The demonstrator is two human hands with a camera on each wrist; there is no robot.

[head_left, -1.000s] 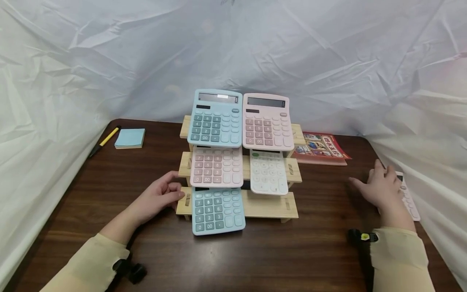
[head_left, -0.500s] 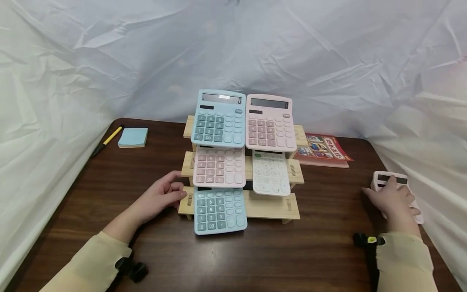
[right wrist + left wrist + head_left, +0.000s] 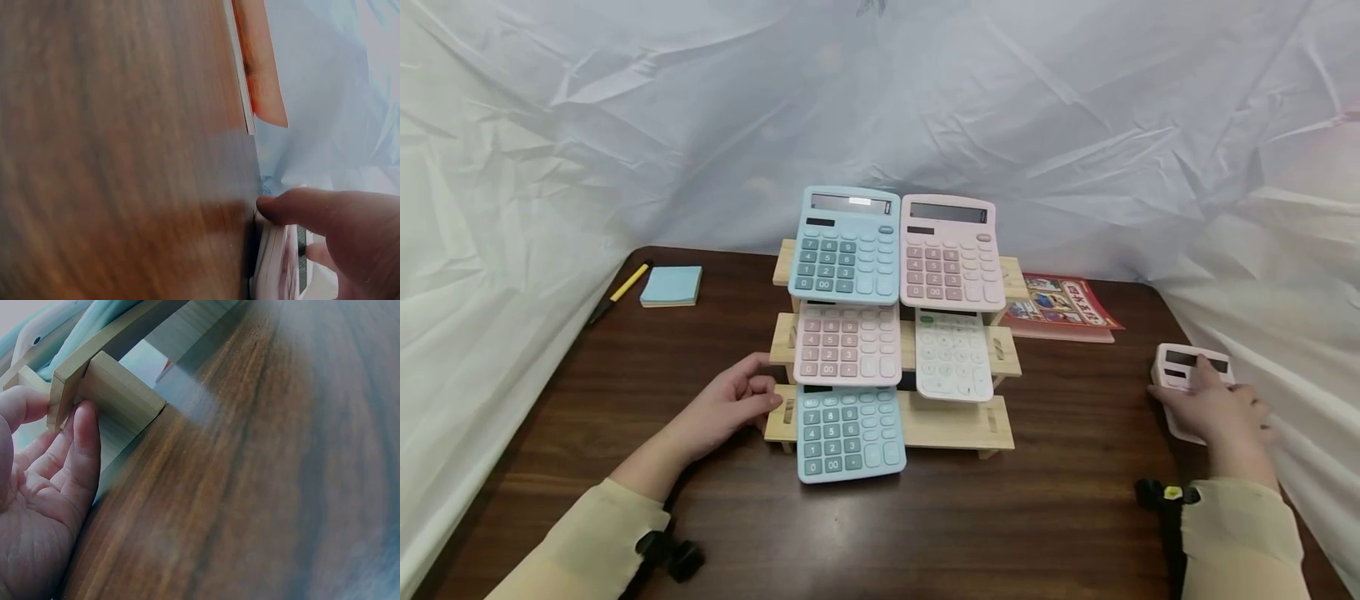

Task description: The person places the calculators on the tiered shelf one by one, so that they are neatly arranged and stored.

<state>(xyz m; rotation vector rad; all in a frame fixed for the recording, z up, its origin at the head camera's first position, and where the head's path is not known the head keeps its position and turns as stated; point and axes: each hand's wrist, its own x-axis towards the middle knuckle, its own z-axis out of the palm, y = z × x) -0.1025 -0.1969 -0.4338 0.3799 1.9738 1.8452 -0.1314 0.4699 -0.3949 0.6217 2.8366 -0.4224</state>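
Note:
My left hand (image 3: 733, 408) pinches the left end of the bottom board of a three-tier wooden rack (image 3: 955, 421), thumb on one face and fingers on the other in the left wrist view. At the far right, my right hand (image 3: 1221, 412) grips a pale pink calculator (image 3: 1172, 358) by its sides. Its thumb (image 3: 275, 208) lies along the left edge and a finger reaches the display; the hand hides most of the keys. Blue (image 3: 846, 242) and pink (image 3: 951, 250) calculators stand on the top tier, pink (image 3: 847, 342) and white (image 3: 955, 354) ones on the middle, and another blue calculator (image 3: 850, 433) on the bottom.
A red illustrated booklet (image 3: 1060, 302) lies behind the rack's right side. Back left are a blue sticky-note pad (image 3: 672, 285) and a yellow-and-black pen (image 3: 625, 287). White sheeting (image 3: 880, 108) encloses the dark wooden table (image 3: 925, 533).
My right hand has closed round the right-hand calculator, which has slid left and slightly away from the sheeting. My left hand keeps its hold on the rack.

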